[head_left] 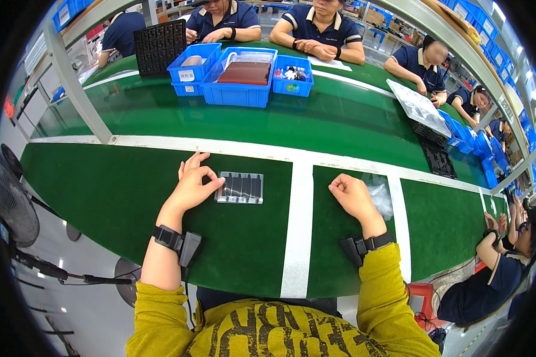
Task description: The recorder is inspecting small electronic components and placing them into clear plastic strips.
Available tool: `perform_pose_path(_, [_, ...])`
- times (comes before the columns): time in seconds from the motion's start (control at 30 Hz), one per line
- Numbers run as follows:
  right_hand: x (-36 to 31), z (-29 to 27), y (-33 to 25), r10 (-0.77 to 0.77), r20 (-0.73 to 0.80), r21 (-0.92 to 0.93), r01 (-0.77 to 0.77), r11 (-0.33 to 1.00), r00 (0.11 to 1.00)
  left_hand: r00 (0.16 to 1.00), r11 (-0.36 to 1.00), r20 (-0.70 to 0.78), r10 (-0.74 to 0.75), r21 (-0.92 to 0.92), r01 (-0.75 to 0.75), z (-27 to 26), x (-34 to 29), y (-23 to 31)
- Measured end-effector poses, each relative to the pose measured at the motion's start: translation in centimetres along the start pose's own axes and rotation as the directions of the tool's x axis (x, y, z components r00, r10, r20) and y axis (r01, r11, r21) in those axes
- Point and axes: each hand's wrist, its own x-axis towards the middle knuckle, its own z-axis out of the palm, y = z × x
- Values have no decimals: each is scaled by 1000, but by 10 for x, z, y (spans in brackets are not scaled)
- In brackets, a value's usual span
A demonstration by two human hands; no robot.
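A small clear plastic tray point(239, 188) with several dark strips in it lies flat on the green bench, left of the middle. My left hand point(192, 183) is at its left edge, thumb and index finger pinched together over the tray's upper left corner, the other fingers stretched away. What sits in that pinch, if anything, is too small to make out. Farther right, beyond a white stripe, my right hand point(352, 197) is closed with its fingertips together; anything in them is hidden. Beside it lie crumpled clear plastic bags point(380, 196).
Across the bench stand blue bins point(238, 95), one with brown sheets, and a black tray point(159, 47) propped upright. At right are a white panel point(420, 107) and a black tray point(439, 159). Metal frame posts point(77, 89) rise at left. Several people sit around.
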Motion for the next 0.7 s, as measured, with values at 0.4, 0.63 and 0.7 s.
perform_pose_path(0.4, [0, -2, -4, 41, 14, -15, -40, 999, 999, 990, 996, -107, 92, 8, -92, 8, -1, 15])
perform_pose_path(0.63, [0, -2, -3, 25, 9, -23, -25, 999, 1000, 987, 987, -32, 157, -17, -158, 6, 1, 11])
perform_pose_path(0.7, [0, -1, -4, 24, 5, -10, -24, 1000, 1000, 991, 994, -76, 109, -10, -110, 4, 0, 9])
